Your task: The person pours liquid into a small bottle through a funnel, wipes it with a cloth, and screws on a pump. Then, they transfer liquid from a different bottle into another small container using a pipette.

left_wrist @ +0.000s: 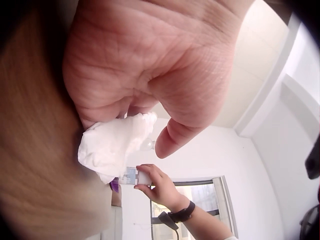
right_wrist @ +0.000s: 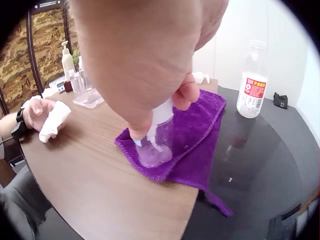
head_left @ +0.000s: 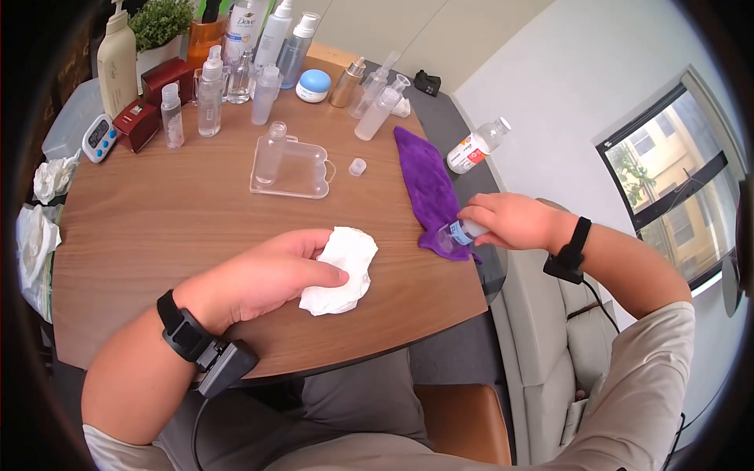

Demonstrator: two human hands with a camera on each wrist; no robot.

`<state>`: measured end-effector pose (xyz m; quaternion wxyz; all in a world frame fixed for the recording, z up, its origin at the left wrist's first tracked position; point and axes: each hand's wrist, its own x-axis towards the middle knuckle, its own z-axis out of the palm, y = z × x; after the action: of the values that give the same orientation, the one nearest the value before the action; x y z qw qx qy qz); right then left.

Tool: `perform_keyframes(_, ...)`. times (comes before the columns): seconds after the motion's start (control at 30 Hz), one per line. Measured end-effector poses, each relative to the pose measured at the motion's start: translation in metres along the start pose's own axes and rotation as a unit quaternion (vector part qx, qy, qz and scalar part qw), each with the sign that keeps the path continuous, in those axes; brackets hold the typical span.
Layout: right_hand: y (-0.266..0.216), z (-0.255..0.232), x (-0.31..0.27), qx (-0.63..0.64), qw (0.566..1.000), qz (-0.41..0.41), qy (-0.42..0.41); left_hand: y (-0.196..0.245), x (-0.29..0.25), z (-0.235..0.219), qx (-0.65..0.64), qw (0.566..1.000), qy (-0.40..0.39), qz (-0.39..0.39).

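Observation:
My left hand (head_left: pixel 271 275) holds a crumpled white tissue (head_left: pixel 351 263) low over the front of the table, its thumb over one edge in the head view. At the table's right side my right hand (head_left: pixel 514 222) grips a small clear bottle (right_wrist: pixel 159 146) by its white upper part, fingers curled round it. The bottle has a blue label and stands on a purple cloth (head_left: pixel 428 169). Part of it is hidden by the hand in the right wrist view. An uncapped clear bottle (head_left: pixel 271 157) stands on a clear plastic case (head_left: pixel 302 177), with a small cap (head_left: pixel 357 166) nearby.
Several pump and spray bottles (head_left: pixel 210 94), a blue-lidded jar (head_left: pixel 313 85) and dark red boxes (head_left: pixel 137 125) line the back. A timer (head_left: pixel 99 139) stands at the left. Beyond the cloth is a labelled bottle (head_left: pixel 477 147). Crumpled tissues (head_left: pixel 38 235) lie at the left edge.

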<state>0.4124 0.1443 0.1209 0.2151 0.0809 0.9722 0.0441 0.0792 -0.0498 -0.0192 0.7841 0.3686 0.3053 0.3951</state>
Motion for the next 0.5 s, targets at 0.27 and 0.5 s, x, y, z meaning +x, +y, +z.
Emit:
perform_keyframes(0.27,-0.023,-0.007,0.023,0.094,0.944,0.306,-0.077,-0.003,0.001,-0.003,-0.028,0.999,-0.024,0.034)
perform_keyframes(0.5,-0.017,-0.007,-0.010,0.018,0.999,-0.003,0.044,-0.002,-0.002,0.000,-0.024,0.999,-0.029,0.032)
